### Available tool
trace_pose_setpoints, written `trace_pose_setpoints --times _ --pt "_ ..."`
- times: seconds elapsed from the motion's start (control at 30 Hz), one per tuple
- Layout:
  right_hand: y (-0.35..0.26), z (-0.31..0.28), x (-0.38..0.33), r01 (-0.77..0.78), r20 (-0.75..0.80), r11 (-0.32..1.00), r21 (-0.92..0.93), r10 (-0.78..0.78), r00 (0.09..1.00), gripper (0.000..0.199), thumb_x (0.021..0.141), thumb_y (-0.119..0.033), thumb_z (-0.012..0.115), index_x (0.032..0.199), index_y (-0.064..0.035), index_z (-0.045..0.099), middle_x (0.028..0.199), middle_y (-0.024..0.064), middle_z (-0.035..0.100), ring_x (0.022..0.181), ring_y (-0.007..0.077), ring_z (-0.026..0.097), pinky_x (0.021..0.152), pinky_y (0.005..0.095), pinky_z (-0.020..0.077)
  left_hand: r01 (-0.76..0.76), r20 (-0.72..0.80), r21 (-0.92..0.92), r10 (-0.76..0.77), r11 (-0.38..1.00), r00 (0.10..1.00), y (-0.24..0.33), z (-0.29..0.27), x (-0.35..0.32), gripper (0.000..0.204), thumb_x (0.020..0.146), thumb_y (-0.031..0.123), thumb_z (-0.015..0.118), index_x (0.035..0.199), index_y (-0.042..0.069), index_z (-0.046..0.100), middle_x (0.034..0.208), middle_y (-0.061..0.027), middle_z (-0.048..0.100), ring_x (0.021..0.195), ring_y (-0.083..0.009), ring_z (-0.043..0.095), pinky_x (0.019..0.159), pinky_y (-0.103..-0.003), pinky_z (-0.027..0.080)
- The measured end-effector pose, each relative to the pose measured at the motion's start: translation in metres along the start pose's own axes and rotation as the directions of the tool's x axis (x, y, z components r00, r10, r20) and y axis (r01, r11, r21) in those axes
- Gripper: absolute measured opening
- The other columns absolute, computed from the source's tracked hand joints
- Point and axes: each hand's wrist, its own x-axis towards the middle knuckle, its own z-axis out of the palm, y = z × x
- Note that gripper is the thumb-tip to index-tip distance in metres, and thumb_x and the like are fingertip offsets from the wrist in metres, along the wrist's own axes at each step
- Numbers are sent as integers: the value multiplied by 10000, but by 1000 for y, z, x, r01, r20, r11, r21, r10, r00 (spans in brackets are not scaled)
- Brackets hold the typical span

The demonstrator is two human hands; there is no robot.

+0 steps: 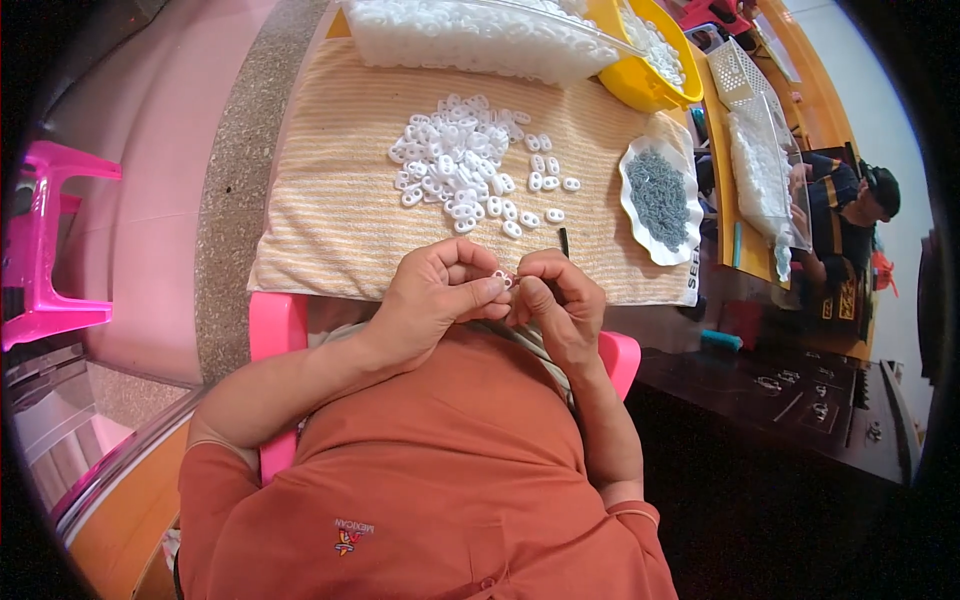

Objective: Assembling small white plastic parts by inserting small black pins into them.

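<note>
My left hand (440, 290) pinches a small white two-hole plastic piece (503, 279) between thumb and fingertips, just past the near edge of the towel-covered table. Against that piece, my right hand (562, 300) has its thumb and forefinger pressed together; whatever lies between them is too small to make out. Beyond both hands is a heap of white two-hole oval pieces (455, 155), with several loose ones (537, 180) to its right. A short black stick (563, 242) lies just beyond my right hand. Farther right, a white wavy-rimmed dish (632, 215) holds many tiny grey pieces (658, 200).
A clear bin (470, 50) full of white pieces stands at the table's far side, beside a yellow basket (640, 90). To the right, another person (850, 205) sits near a second clear bin (760, 170). A pink stool (50, 240) stands at left.
</note>
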Motion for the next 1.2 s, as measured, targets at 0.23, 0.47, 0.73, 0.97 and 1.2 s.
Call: trace_pose_setpoints --times 0.23,0.47,0.73,0.97,1.2 --pt "1 2 3 -13 10 1000 -7 13 1000 72 920 -41 542 931 23 573 913 34 558 743 91 575 640 217 504 42 -28 52 -41 998 999 4 2 -1 197 880 35 624 1058 -38 582 923 -86 645 806 -132 649 736 -232 561" --pt "1 1 4 -30 30 999 -21 31 999 76 922 -52 542 918 17 574 883 29 555 725 86 566 641 211 487 62 -56 61 -59 996 997 3 3 -2 207 887 31 613 1077 -48 596 938 -82 650 816 -126 649 743 -231 558" --pt "1 2 4 -36 31 999 -38 37 999 71 920 -49 539 904 14 568 873 29 550 719 83 559 640 211 475 22 -26 46 -21 999 999 2 2 -2 199 887 35 616 1067 -43 584 930 -88 647 821 -135 650 745 -240 560" --pt "-2 1 4 -38 60 997 -68 42 997 78 920 -44 538 871 11 564 860 27 543 722 86 558 650 213 473 48 -46 91 -44 995 998 1 1 -2 193 883 36 621 1056 -49 598 927 -98 656 818 -136 652 742 -238 559" --pt "-5 1 4 -50 64 997 -65 54 996 82 916 -42 543 860 10 571 845 25 544 718 84 555 646 213 472 55 -42 111 -51 992 998 1 1 -3 197 878 30 624 1058 -52 614 923 -105 666 821 -140 655 746 -236 558"
